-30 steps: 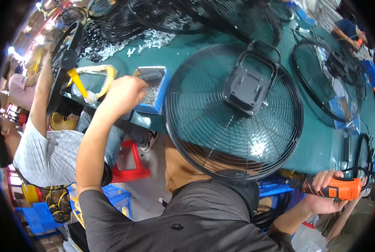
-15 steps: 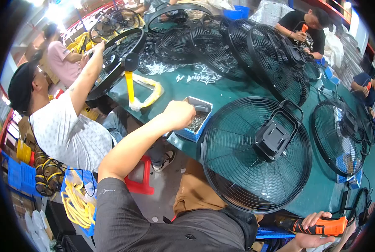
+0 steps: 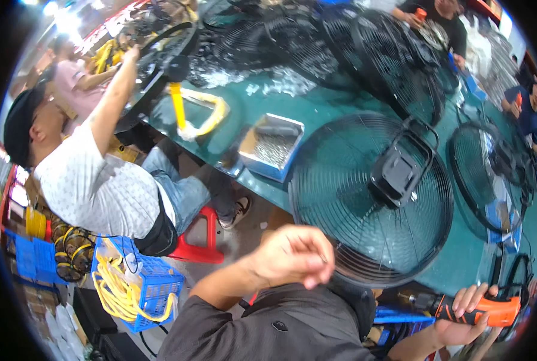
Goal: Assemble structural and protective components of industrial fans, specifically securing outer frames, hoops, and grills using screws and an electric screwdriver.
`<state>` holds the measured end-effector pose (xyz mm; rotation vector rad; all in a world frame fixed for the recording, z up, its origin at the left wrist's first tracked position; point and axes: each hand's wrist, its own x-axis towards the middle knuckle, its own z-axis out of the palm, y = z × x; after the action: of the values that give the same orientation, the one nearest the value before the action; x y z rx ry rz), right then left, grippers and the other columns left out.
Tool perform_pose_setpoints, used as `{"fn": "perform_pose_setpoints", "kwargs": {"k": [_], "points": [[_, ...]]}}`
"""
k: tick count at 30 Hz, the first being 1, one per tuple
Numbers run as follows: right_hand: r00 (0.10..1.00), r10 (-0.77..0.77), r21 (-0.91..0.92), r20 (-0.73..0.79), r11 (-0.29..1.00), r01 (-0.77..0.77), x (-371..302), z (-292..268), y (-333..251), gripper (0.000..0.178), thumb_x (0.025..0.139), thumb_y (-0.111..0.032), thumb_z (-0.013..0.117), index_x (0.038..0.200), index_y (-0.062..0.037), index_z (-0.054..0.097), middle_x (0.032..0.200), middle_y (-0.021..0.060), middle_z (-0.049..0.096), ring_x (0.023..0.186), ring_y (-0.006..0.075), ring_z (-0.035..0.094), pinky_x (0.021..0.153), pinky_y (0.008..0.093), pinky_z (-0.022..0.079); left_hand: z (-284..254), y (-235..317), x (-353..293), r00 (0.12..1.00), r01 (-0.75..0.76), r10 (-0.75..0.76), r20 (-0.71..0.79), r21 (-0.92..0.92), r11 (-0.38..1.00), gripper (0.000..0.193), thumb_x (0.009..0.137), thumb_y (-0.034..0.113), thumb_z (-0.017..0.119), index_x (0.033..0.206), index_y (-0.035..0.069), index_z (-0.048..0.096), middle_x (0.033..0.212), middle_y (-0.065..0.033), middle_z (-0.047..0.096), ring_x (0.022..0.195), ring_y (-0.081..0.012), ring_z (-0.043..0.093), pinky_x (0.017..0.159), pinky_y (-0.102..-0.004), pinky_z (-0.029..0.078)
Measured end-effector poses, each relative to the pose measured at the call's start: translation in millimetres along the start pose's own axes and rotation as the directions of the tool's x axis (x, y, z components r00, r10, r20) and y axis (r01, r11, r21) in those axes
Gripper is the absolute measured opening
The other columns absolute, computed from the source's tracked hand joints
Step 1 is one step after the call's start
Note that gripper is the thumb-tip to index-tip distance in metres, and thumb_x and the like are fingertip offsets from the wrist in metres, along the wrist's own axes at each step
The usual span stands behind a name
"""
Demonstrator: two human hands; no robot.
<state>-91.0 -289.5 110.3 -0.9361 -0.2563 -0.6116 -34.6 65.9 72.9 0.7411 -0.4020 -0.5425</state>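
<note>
My left hand (image 3: 294, 257) is raised in front of my chest, left of the fan's near rim. Its fingers are curled toward the thumb and blurred; whatever they pinch is too small to make out. At the lower right my right hand (image 3: 461, 313) is wrapped around an orange and black electric screwdriver (image 3: 498, 311), whose bit points left. A round black wire fan (image 3: 371, 198) lies on the green table with its motor housing (image 3: 395, 174) and carry handle upward. Beyond my left hand stands an open cardboard box (image 3: 267, 166) of small metal screws.
More black fans (image 3: 365, 60) are piled across the back, and another fan (image 3: 491, 180) leans at the right. A yellow fan stand piece (image 3: 205, 114) lies near a seated co-worker (image 3: 100, 186). A blue crate (image 3: 160, 289) with yellow parts and a red stool (image 3: 205, 237) stand at the left.
My left hand has come out of the screw box and moved toward my chest. My right hand with the electric screwdriver has shifted slightly right. The whole view has also shifted a little.
</note>
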Motion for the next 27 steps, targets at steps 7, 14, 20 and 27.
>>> {"fn": "perform_pose_setpoints", "kwargs": {"k": [7, 14, 20, 27], "points": [[0.994, -0.105, 0.266, 0.04, 0.96, 0.091, -3.3, 29.5, -10.7, 0.039, 0.092, -0.025, 0.063, 0.114, -0.0039, 0.039, 0.076, 0.0057, 0.051, 0.056, 0.0135, 0.053, 0.048, 0.0253, 0.044, 31.7, -101.7, 7.8, 0.907, 0.419, -0.416, 0.071, -0.038, 0.907, 0.019, 0.102, 0.014, 0.051, 0.112, 0.003, 0.063, 0.091, -0.008, 0.069, 0.069, -0.0085, 0.061, 0.057, -0.0207, 0.045], [0.976, -0.163, 0.158, 0.146, 0.977, 0.14, -22.4, 29.0, 1.7, 0.046, 0.094, -0.03, 0.061, 0.123, -0.0016, 0.038, 0.083, 0.0086, 0.055, 0.061, 0.0177, 0.06, 0.051, 0.0295, 0.054, 28.1, -131.4, 13.3, 0.889, 0.458, -0.446, 0.106, -0.151, 0.876, 0.026, 0.105, 0.021, 0.046, 0.113, 0.001, 0.06, 0.088, -0.014, 0.068, 0.065, -0.0117, 0.061, 0.054, -0.0232, 0.046], [0.982, -0.135, 0.125, 0.134, 0.985, 0.118, -32.8, 25.0, -0.2, 0.038, 0.086, -0.019, 0.067, 0.111, 0.0023, 0.047, 0.072, 0.0058, 0.054, 0.056, 0.0161, 0.059, 0.049, 0.0263, 0.051, 25.7, -141.2, 19.5, 0.871, 0.483, -0.456, 0.183, -0.149, 0.863, 0.031, 0.105, 0.024, 0.043, 0.111, -0.001, 0.06, 0.085, -0.0124, 0.066, 0.063, -0.012, 0.059, 0.052, -0.0228, 0.045], [0.978, -0.154, 0.081, 0.142, 0.986, 0.143, -36.2, 21.5, 1.9, 0.037, 0.084, -0.018, 0.069, 0.108, 0.0009, 0.047, 0.073, 0.007, 0.057, 0.056, 0.016, 0.06, 0.05, 0.0257, 0.053, 26.5, -144.2, 23.3, 0.861, 0.502, -0.481, 0.166, -0.119, 0.857, 0.033, 0.106, 0.026, 0.043, 0.109, -0.001, 0.062, 0.082, -0.0114, 0.067, 0.062, -0.0115, 0.059, 0.051, -0.0221, 0.045]]}}
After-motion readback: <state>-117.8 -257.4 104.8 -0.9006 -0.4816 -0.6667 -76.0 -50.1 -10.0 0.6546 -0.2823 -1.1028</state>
